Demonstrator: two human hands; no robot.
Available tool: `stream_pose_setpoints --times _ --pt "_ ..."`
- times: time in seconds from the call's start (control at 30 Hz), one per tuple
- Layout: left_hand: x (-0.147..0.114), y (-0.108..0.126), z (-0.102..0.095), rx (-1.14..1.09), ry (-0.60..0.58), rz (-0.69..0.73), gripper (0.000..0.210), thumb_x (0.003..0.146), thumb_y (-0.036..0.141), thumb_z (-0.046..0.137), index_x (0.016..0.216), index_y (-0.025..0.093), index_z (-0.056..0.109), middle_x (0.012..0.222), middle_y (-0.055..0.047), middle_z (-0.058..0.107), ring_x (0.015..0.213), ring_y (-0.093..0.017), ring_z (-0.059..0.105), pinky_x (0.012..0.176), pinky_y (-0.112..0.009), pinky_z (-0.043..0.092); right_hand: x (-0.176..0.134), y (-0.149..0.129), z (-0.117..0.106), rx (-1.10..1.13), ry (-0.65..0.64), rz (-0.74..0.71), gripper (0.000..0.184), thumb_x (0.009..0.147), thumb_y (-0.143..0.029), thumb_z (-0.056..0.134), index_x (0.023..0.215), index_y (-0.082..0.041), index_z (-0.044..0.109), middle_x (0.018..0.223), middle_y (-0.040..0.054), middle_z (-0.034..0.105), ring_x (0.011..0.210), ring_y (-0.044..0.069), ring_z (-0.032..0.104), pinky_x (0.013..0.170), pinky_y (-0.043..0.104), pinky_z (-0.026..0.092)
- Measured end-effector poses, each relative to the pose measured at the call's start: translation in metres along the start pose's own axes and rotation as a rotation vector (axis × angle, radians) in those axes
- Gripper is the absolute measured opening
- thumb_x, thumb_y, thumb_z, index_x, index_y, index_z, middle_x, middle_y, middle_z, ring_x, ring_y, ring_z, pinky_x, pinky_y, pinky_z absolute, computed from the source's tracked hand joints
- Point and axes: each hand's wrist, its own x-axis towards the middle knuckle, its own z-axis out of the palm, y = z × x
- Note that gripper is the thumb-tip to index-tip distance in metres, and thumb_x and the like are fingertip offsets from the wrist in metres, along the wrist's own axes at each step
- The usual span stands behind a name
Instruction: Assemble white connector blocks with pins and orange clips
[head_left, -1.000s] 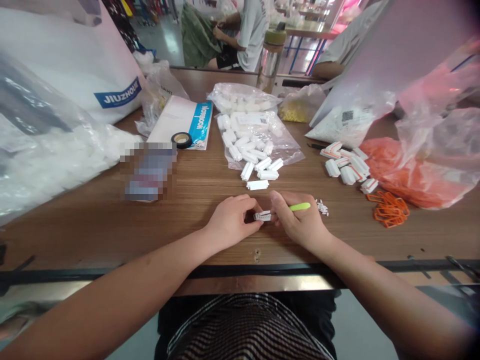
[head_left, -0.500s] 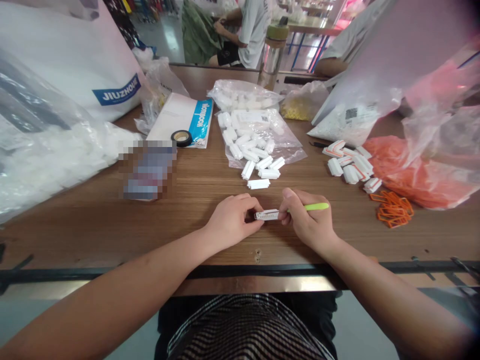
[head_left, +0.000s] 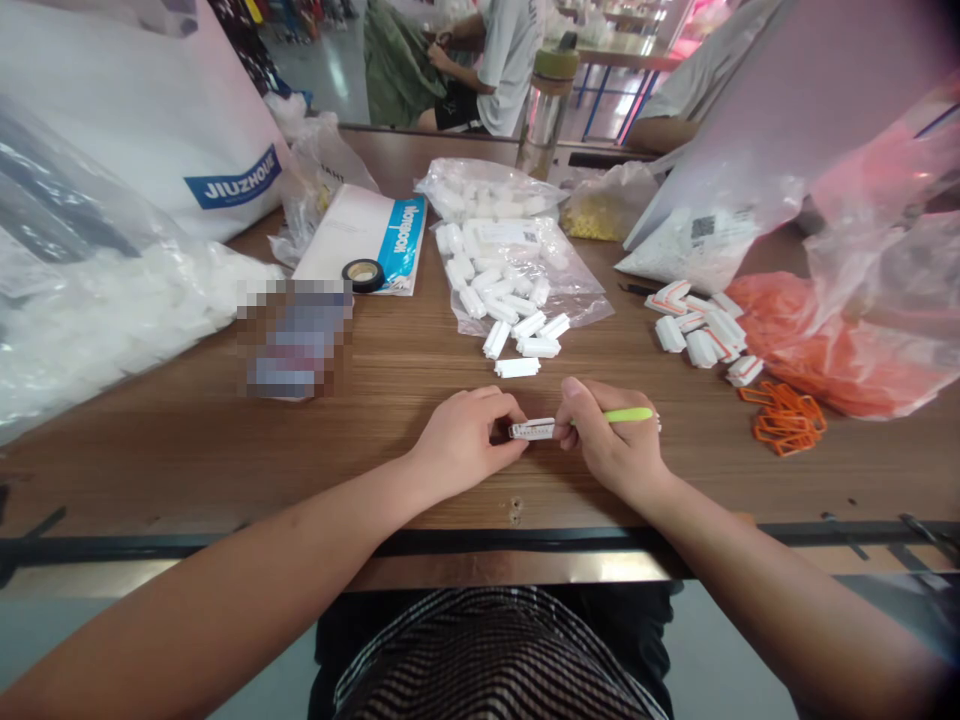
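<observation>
My left hand (head_left: 471, 440) pinches the left end of a small white plastic housing (head_left: 533, 430), which has a row of small dark marks along its side. Closed round a thin tool with a lime-green handle (head_left: 628, 414), my right hand (head_left: 616, 435) meets the housing's right end; the fingers hide the tool's tip. Just beyond my hands lies a single white plastic piece (head_left: 517, 368). Behind it, more such pieces (head_left: 501, 300) spread over a clear plastic bag (head_left: 589, 295).
At right are white pieces with orange strips (head_left: 703, 330), orange frames (head_left: 784, 418) and an orange-filled bag (head_left: 847, 350). A phone-like blurred object (head_left: 300, 340), black tape roll (head_left: 363, 275) and notebook (head_left: 401, 240) lie left. A bottle (head_left: 541, 110) stands behind; a person (head_left: 495, 65) sits beyond.
My right hand and the green-handled tool have shifted slightly to the left. My left hand and the white housing stay almost where they were.
</observation>
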Motion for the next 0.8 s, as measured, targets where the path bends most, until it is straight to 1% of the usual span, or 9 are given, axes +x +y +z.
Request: stream_pose_setpoints --times 0.17,0.4,0.63,0.8 --pt "-0.0001 -0.0015 0.0000 -0.008 0.005 0.011 0.007 0.078 0.026 0.070 0.083 0.021 0.068 0.068 0.003 0.054 0.062 -0.013 0.049 0.062 -0.028 0.037 -0.0020 -0.0012 -0.0006 -0.015 0.018 -0.031 0.045 0.099 -0.033 0.047 0.057 -0.019 0.057 0.053 -0.0012 0.058 0.044 0.008 0.055 0.046 0.023 0.045" --pt "-0.0001 -0.0020 0.0013 -0.009 0.001 0.009 0.007 0.078 0.026 0.070 0.083 0.021 0.067 0.068 0.003 0.055 0.063 -0.013 0.050 0.063 -0.028 0.037 -0.0028 0.0005 -0.0004 -0.004 0.008 -0.011 0.045 0.098 -0.033 0.047 0.057 -0.019 0.058 0.053 -0.0010 0.059 0.044 0.008 0.055 0.046 0.022 0.045" --pt "0.0005 -0.0008 0.0007 0.001 0.001 0.000 0.008 0.077 0.025 0.071 0.082 0.020 0.067 0.068 0.003 0.054 0.062 -0.012 0.049 0.064 -0.028 0.037 -0.0024 -0.0011 0.0008 0.001 -0.008 -0.036 0.045 0.098 -0.032 0.048 0.056 -0.018 0.057 0.052 -0.0016 0.059 0.043 0.007 0.054 0.045 0.021 0.044" --pt "0.0007 -0.0013 0.0009 -0.004 0.005 0.007 0.007 0.076 0.024 0.071 0.082 0.020 0.068 0.066 0.004 0.053 0.061 -0.012 0.049 0.063 -0.028 0.036 -0.0020 0.0009 0.0006 -0.005 0.008 -0.024 0.045 0.098 -0.032 0.047 0.056 -0.019 0.058 0.052 -0.0017 0.058 0.043 0.007 0.054 0.045 0.022 0.045"
